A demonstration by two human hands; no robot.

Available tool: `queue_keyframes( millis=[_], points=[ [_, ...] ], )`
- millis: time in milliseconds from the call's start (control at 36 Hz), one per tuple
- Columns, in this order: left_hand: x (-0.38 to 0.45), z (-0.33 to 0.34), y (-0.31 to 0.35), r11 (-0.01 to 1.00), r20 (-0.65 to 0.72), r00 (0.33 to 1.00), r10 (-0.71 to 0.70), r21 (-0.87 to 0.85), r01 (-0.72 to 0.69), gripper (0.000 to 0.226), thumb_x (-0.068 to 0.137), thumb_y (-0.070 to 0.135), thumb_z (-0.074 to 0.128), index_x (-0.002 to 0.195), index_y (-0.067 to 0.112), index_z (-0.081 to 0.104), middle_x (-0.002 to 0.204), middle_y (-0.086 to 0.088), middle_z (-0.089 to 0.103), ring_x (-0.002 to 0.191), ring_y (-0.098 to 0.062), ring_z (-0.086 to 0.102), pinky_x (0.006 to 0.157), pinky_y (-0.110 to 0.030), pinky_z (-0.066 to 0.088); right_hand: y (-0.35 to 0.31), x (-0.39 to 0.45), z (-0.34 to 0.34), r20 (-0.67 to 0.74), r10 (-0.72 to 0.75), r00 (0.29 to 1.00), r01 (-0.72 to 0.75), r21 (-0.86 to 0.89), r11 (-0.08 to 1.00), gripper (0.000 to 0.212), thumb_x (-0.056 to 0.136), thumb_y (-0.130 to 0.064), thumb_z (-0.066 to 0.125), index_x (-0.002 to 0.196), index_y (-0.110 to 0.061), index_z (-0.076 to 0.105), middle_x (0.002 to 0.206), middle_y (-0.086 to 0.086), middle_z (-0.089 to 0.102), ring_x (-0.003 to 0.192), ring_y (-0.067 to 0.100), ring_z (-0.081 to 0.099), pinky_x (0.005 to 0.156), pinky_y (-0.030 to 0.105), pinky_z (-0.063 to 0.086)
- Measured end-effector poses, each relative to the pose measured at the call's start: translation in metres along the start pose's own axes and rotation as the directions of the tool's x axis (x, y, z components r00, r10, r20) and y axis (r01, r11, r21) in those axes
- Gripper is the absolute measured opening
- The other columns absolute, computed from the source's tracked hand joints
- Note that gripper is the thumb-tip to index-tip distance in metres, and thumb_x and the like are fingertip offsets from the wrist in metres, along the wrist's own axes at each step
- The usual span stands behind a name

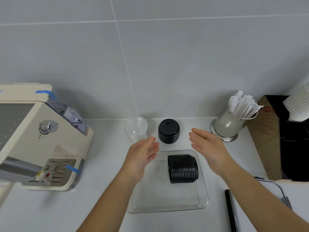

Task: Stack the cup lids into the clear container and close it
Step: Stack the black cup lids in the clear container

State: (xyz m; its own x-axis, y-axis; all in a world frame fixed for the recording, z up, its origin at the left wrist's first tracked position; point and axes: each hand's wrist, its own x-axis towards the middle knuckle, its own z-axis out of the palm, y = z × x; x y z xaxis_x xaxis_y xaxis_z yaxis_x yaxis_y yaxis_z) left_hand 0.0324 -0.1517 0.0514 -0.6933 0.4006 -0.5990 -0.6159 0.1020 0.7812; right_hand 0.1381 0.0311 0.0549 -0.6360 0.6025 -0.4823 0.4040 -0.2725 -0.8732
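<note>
A clear rectangular container lies open on the white counter in front of me. A stack of black cup lids lies on its side in the container's far right part. A second, upright stack of black lids stands beyond the container near the wall. Left of it stands a stack of clear domed lids. My left hand hovers open over the container's far left corner, and my right hand hovers open at its far right; both are empty, palms facing each other on either side of the upright black stack.
A cream coffee machine fills the left side. A metal cup of paper-wrapped sticks stands at the right back, with a brown box and stacked white cups beyond. The container's clear lid and a black bar lie at the right front.
</note>
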Motion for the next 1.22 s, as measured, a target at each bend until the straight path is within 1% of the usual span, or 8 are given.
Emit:
queue_keyframes(
  millis=[278,444,528,667,833,944,1083,1222],
  points=[
    [0.046,0.016,0.031,0.983,0.039,0.995,-0.092,0.161,0.085,0.012,0.092,0.03,0.061,0.092,0.019,0.061,0.102,0.004,0.065,0.109,-0.016,0.061,0.104,-0.033,0.045,-0.018,0.039,0.016,0.028,0.022,0.999,-0.022,0.02,1.0,0.035,0.09,-0.017,0.065,0.125,-0.013,0.063,0.113,0.0,0.065,0.111,0.018,0.062,0.104,0.039,0.047],
    [0.077,0.027,0.025,0.965,0.014,0.983,-0.182,0.193,0.176,0.027,0.092,0.032,0.063,0.112,0.016,0.055,0.106,0.001,0.059,0.111,-0.017,0.057,0.108,-0.036,0.044,-0.014,0.07,0.025,0.044,0.075,0.996,-0.07,-0.106,0.992,0.034,0.09,-0.021,0.065,0.12,-0.005,0.066,0.126,0.023,0.06,0.119,0.036,0.057,0.107,0.046,0.045],
    [0.091,0.032,0.018,0.956,-0.027,0.979,-0.204,0.208,0.205,0.036,0.091,0.033,0.065,0.119,0.013,0.055,0.109,0.0,0.058,0.109,-0.017,0.056,0.1,-0.033,0.047,-0.009,0.086,0.029,0.048,0.113,0.992,-0.105,-0.143,0.984,0.052,0.088,-0.027,0.067,0.136,-0.012,0.056,0.13,0.002,0.061,0.116,0.024,0.059,0.108,0.043,0.044],
    [0.112,0.037,0.011,0.946,-0.089,0.972,-0.217,0.228,0.232,0.051,0.089,0.034,0.064,0.133,0.012,0.053,0.124,-0.001,0.053,0.121,-0.02,0.055,0.094,-0.032,0.049,0.002,0.105,0.032,0.043,0.138,0.989,-0.127,-0.207,0.97,0.055,0.087,-0.028,0.067,0.137,-0.012,0.053,0.14,0.003,0.055,0.128,0.024,0.051,0.112,0.045,0.039],
    [0.126,0.043,0.005,0.94,-0.105,0.966,-0.234,0.23,0.253,0.044,0.091,0.032,0.062,0.13,0.012,0.055,0.122,0.0,0.054,0.116,-0.021,0.055,0.095,-0.033,0.049,0.009,0.115,0.036,0.093,0.154,0.984,-0.123,-0.276,0.953,0.01,0.089,-0.022,0.063,0.09,-0.018,0.072,0.093,0.004,0.065,0.081,0.018,0.057,0.097,0.038,0.048],
    [0.128,0.043,0.001,0.936,-0.089,0.953,-0.29,0.18,0.301,0.038,0.092,0.031,0.061,0.126,0.014,0.057,0.12,-0.001,0.059,0.112,-0.024,0.057,0.093,-0.038,0.051,0.014,0.118,0.034,0.118,0.193,0.974,-0.162,-0.231,0.959,0.008,0.089,-0.024,0.065,0.087,-0.021,0.072,0.117,0.02,0.067,0.113,0.036,0.061,0.102,0.044,0.048],
    [0.132,0.041,-0.004,0.937,-0.105,0.946,-0.306,0.143,0.319,0.035,0.092,0.026,0.061,0.125,0.013,0.059,0.124,-0.004,0.061,0.112,-0.025,0.059,0.088,-0.038,0.051,0.02,0.125,0.032,0.129,0.217,0.968,-0.197,-0.153,0.968,0.003,0.09,-0.022,0.066,0.092,-0.021,0.069,0.117,0.009,0.069,0.11,0.024,0.063,0.095,0.037,0.051],
    [0.131,0.045,-0.003,0.936,-0.113,0.945,-0.306,0.146,0.32,0.035,0.092,0.026,0.06,0.125,0.013,0.059,0.124,-0.003,0.062,0.11,-0.022,0.061,0.085,-0.039,0.05,0.026,0.132,0.03,0.123,0.23,0.965,-0.219,-0.095,0.971,0.03,0.088,-0.021,0.068,0.116,-0.01,0.067,0.116,0.007,0.069,0.103,0.019,0.065,0.09,0.035,0.05]
  ],
)
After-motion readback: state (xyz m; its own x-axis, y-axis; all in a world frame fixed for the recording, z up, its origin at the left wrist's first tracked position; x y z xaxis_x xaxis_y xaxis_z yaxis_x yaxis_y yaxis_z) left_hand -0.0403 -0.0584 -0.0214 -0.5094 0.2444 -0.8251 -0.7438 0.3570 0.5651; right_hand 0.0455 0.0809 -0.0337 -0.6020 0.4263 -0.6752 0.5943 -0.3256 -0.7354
